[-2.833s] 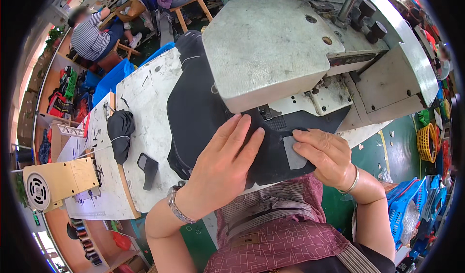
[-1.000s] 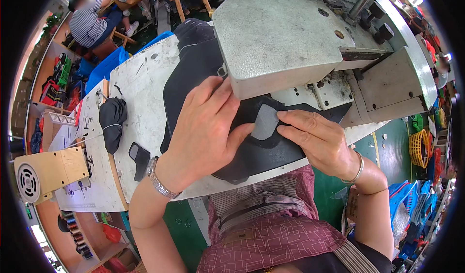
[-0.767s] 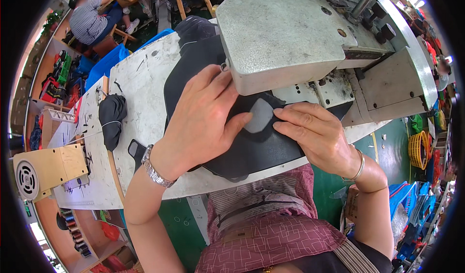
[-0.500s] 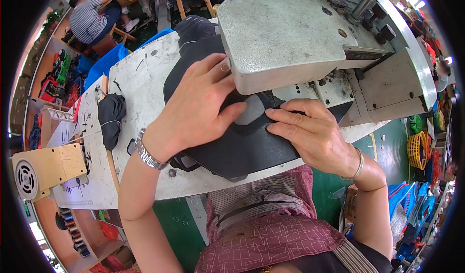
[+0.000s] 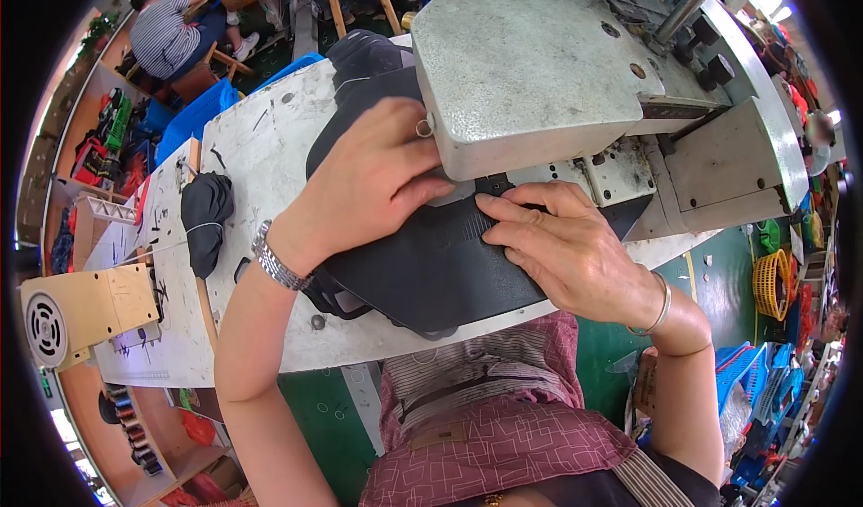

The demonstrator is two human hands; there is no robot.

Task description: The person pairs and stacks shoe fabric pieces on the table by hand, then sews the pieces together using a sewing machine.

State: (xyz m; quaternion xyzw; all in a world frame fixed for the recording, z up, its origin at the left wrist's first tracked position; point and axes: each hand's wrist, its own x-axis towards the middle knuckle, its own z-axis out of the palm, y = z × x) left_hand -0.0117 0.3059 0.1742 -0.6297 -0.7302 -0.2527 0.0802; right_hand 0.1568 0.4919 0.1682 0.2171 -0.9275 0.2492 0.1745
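A black sheet of fabric-like or leather-like material lies under the grey metal sewing machine head. My left hand rests on its far left part. The thumb is stretched apart from the other fingers, whose tips go out of sight beside the machine head. Thumb and fingers of my right hand are closed on the sheet's black material in front of the machine. Between the hands show a ribbed strip and a sliver of grey surface. The needle area is mostly hidden.
A tied black bundle lies on the white worktable to the left, near a wooden thread-stand bar. A beige motor-like unit stands farther left. Blue crates are behind the table, where another person sits. A yellow basket stands at right.
My right hand has shifted slightly left, drawing black material over most of the grey patch between the hands. The ribbed strip has come into view. My left thumb has hardly moved.
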